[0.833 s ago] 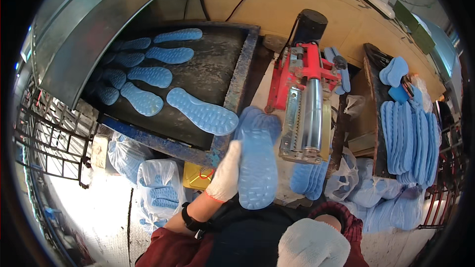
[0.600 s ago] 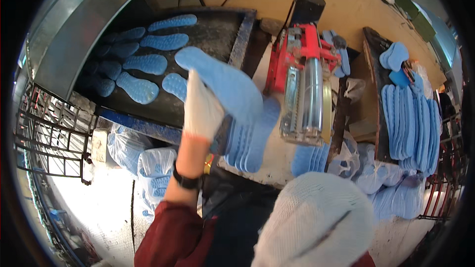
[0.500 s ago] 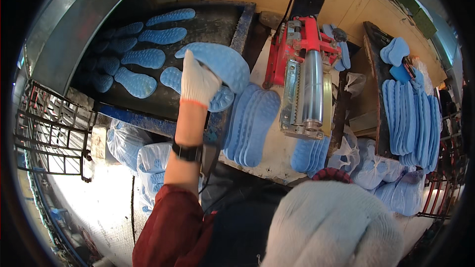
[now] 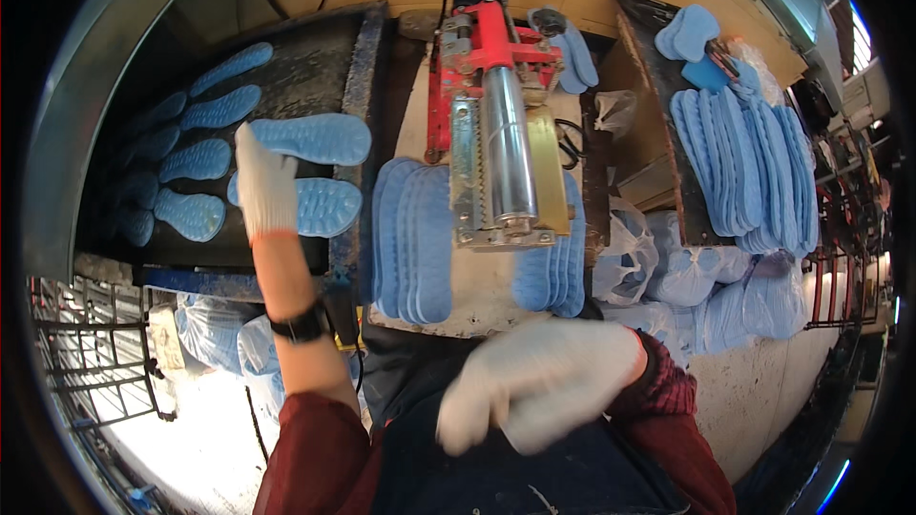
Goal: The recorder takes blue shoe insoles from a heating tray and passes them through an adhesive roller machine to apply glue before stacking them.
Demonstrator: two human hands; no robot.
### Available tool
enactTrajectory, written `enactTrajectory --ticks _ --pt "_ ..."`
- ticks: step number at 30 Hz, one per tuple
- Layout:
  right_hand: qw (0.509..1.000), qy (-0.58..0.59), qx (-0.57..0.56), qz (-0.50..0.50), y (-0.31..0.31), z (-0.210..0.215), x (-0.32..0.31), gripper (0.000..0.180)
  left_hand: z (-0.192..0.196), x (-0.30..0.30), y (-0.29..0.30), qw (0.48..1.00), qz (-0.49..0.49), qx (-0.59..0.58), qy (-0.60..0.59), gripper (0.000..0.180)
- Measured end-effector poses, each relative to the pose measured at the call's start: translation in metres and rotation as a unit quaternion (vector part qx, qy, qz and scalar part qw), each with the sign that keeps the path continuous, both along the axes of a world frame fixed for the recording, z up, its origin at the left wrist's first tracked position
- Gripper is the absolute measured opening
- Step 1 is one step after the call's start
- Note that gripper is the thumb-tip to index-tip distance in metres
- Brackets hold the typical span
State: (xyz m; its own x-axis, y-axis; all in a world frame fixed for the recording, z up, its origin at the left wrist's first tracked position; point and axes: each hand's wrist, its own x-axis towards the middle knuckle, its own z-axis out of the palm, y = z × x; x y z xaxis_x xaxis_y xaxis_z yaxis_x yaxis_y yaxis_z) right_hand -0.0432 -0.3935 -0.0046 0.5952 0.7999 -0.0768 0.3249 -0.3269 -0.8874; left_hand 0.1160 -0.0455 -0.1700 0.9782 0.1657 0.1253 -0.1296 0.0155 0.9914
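My left hand (image 4: 265, 186), in a white glove, reaches out over the dark conveyor belt (image 4: 286, 57). Its fingertips rest at the left end of a blue shoe sole (image 4: 315, 138) that lies flat on the belt; whether it still grips the sole is not visible. A second blue sole (image 4: 324, 207) lies just below, beside the hand. Several more soles (image 4: 196, 160) lie further left on the belt. My right hand (image 4: 534, 386), also gloved and blurred, hovers close to my body with nothing in it.
A red and steel roller machine (image 4: 496, 133) stands on the bench. Fanned blue soles (image 4: 410, 238) lie to its left, more (image 4: 558, 277) under its right side. A dark tray of soles (image 4: 744, 162) and plastic bags (image 4: 706, 286) sit right. A wire rack (image 4: 86, 372) stands lower left.
My left hand has carried a blue sole from the bench stack up and left onto the belt, where it now lies flat. My right hand has risen nearer the camera.
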Motion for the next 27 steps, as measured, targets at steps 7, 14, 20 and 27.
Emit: enactTrajectory --ticks 7,14,20,27 --pt "0.827 -0.291 -0.179 -0.445 -0.079 -0.179 0.011 0.027 0.064 -0.104 -0.095 0.964 0.080 -0.243 -0.071 0.046" --pt "0.794 -0.216 -0.302 -0.482 -0.097 -0.256 0.026 0.031 0.061 -0.131 -0.131 0.967 0.079 -0.242 -0.006 0.053" --pt "0.787 0.111 0.239 -0.557 -0.099 -0.175 0.020 0.026 0.067 -0.146 -0.112 0.968 0.098 -0.230 -0.017 0.051" --pt "0.720 -0.500 -0.118 -0.467 -0.113 -0.099 0.065 0.044 0.096 -0.117 -0.167 0.961 -0.070 -0.259 -0.071 0.062"
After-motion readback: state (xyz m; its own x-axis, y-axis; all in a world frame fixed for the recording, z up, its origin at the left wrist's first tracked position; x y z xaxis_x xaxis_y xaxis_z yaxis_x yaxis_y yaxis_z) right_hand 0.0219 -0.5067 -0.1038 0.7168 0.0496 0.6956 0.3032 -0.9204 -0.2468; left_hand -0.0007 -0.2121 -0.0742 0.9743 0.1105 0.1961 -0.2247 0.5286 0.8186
